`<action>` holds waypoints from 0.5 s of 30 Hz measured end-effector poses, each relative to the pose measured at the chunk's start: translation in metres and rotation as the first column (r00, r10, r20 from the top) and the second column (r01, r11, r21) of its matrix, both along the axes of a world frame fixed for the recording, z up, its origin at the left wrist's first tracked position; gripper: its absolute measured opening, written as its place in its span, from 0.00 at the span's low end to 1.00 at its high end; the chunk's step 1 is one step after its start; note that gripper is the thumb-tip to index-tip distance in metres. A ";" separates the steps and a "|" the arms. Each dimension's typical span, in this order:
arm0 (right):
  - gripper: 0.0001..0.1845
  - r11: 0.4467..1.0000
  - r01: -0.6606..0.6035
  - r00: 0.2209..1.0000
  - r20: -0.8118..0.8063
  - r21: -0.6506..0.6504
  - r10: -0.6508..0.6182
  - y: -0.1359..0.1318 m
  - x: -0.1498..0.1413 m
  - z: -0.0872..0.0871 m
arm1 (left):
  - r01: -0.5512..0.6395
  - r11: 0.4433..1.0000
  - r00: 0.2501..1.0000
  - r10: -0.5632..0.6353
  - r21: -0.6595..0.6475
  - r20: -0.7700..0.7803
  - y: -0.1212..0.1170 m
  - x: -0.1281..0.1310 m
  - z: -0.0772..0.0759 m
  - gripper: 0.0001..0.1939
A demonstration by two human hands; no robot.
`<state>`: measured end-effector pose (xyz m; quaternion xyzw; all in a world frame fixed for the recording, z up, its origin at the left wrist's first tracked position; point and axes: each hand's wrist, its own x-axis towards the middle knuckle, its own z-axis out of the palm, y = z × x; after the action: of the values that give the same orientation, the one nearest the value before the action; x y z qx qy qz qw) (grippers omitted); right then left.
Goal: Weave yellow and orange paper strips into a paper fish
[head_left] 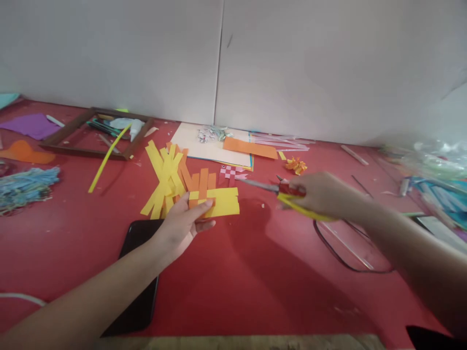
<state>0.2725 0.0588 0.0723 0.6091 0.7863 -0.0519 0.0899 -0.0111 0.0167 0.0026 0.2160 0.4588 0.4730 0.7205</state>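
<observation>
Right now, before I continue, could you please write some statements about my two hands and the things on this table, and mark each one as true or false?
1. The left hand holds the yellow and orange paper piece. True.
2. The right hand holds a glue bottle. False: it holds the scissors.
3. The purple paper lies inside the brown frame. False: it is outside, to the left.
4. The orange strip lies across the right edge of the pale sheet. True.
5. The black flat device is at the right forearm. False: it is partly hidden by the left forearm.
</observation>
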 end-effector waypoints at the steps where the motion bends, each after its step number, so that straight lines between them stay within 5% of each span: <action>1: 0.22 0.998 0.018 1.000 0.017 -0.063 -0.017 -0.015 -0.004 -0.011 | -0.003 1.000 1.000 0.003 0.025 0.009 0.001 0.000 0.000 0.12; 6: 0.16 0.997 0.025 0.990 -0.136 -0.077 -0.035 -0.073 -0.008 -0.060 | 0.013 0.996 0.999 -0.016 0.088 0.031 0.002 -0.002 -0.002 0.15; 11: 0.12 0.989 -0.030 0.932 -0.352 0.146 0.080 -0.096 -0.014 -0.059 | 0.083 0.990 0.996 -0.086 0.112 0.025 -0.001 -0.002 -0.002 0.15; 13: 0.14 0.977 0.089 0.850 -0.527 0.195 0.027 -0.094 -0.029 -0.052 | 0.120 0.984 0.992 -0.123 0.133 0.016 -0.003 -0.002 -0.003 0.15; 15: 0.20 0.981 0.144 0.616 -0.788 0.130 0.014 -0.088 -0.051 -0.050 | 0.154 0.977 0.988 -0.154 0.150 -0.010 -0.004 -0.002 -0.004 0.16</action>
<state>0.2218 -0.0290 0.0224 0.5586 0.7251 -0.2447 -0.3199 -0.0130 0.0126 -0.0010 0.3043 0.4028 0.4493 0.7371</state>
